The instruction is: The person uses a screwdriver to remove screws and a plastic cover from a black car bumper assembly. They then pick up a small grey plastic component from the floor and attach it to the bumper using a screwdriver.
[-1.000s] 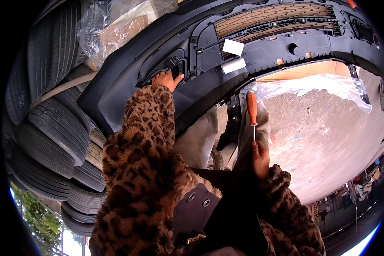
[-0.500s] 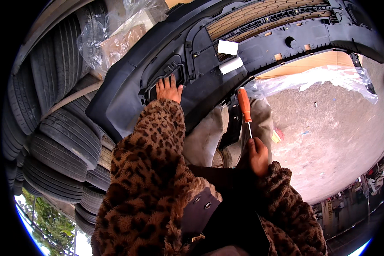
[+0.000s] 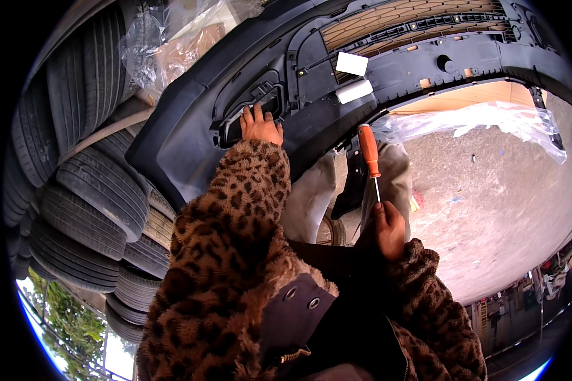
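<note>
A large black plastic car bumper (image 3: 190,117), its inner side facing me, spans the upper part of the view and rests over my knees. My left hand (image 3: 262,127) lies with fingers stretched on a framed opening (image 3: 270,101) near the bumper's left end. In my right hand (image 3: 389,230) is a screwdriver (image 3: 369,151), gripped by its thin metal shaft. Its orange handle points up and away, and its tip is hidden in the fist. Two small white pieces, a flat label (image 3: 351,63) and a curled one (image 3: 354,91), sit on the bumper's inner face.
Stacked tyres (image 3: 102,190) line the left side. Clear plastic wrap (image 3: 464,120) and cardboard (image 3: 470,96) lie beyond the bumper's lower edge. Concrete floor (image 3: 489,190) stretches to the right, with small litter. A wheel rim (image 3: 329,233) shows between my legs.
My left hand has shifted slightly right and toward me along the opening. The view has turned a little. My right hand keeps the screwdriver in the same grip.
</note>
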`<state>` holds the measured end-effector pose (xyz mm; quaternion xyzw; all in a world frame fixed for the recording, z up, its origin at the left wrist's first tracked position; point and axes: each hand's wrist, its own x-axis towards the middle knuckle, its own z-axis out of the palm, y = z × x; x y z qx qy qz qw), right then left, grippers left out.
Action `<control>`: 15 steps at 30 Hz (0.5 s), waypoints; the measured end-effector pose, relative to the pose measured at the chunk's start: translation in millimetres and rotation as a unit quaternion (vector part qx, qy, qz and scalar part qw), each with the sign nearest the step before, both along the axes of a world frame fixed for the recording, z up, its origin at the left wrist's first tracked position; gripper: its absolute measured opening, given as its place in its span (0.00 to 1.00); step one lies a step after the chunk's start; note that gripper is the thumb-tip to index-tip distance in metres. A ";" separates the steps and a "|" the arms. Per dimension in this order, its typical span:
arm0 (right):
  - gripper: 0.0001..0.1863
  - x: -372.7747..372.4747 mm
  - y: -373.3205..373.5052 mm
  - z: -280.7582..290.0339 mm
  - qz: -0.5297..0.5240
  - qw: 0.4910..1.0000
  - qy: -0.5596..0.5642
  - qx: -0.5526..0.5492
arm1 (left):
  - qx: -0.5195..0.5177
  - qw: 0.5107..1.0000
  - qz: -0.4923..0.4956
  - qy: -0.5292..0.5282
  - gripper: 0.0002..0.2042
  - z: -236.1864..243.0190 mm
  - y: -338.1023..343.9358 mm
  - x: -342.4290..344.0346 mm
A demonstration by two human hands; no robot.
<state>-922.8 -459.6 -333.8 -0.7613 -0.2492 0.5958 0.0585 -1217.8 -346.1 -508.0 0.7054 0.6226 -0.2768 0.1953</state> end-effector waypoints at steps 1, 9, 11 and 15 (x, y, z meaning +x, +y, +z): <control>0.17 0.8 2.2 1.4 0.004 1.000 0.001 -0.005 | -0.007 1.000 0.001 0.014 0.24 4.3 -0.2 8.2; 0.18 0.8 -0.2 3.3 0.018 1.000 -0.005 0.013 | 0.106 0.976 0.172 -0.077 0.20 19.9 -43.5 -10.6; 0.18 0.7 3.1 0.3 0.022 1.000 -0.008 0.007 | 0.159 0.971 0.176 -0.027 0.17 38.5 -24.9 -15.2; 0.18 -2.1 -7.4 -0.9 0.011 1.000 0.002 0.020 | 0.074 0.967 0.220 0.102 0.20 48.2 -20.7 -41.6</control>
